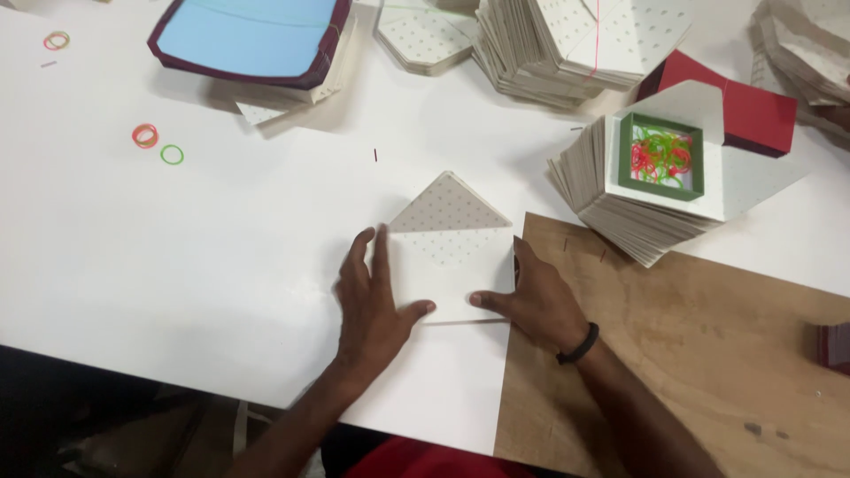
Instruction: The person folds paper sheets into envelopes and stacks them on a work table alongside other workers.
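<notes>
A pale envelope (pixel 450 257) lies flat on the white bench (pixel 221 265), just left of where the white top gives way to a brown wooden board (pixel 691 327). Its triangular flap is open and points away from the person, toward the far side of the bench; the flap's lining is greyish with a grid of small dots. The long axis of the envelope, flap tip to bottom edge, runs roughly straight away from the person, with the bottom edge nearest the body.

The left hand (pixel 376 305) lies flat and spread along the envelope's left edge, fingers stretched forward, thumb pressing on the lower left corner. The right hand (pixel 531 301) rests open at the right edge, fingers partly curled along that side, thumb pressing on the bottom edge toward the other thumb. Neither hand grips; both press down on the paper. A black band (pixel 579 345) circles the right wrist.

To the right, well apart, stands a fanned stack of envelopes (pixel 620 204) bearing a small green-rimmed tray (pixel 660 157) of red and green rubber bands. A red box (pixel 753 111) sits behind it. Farther off are more dotted stacks (pixel 549 53) and a blue sheet in a dark maroon frame (pixel 252 40). Loose rubber bands (pixel 158 144) lie to the far left.
</notes>
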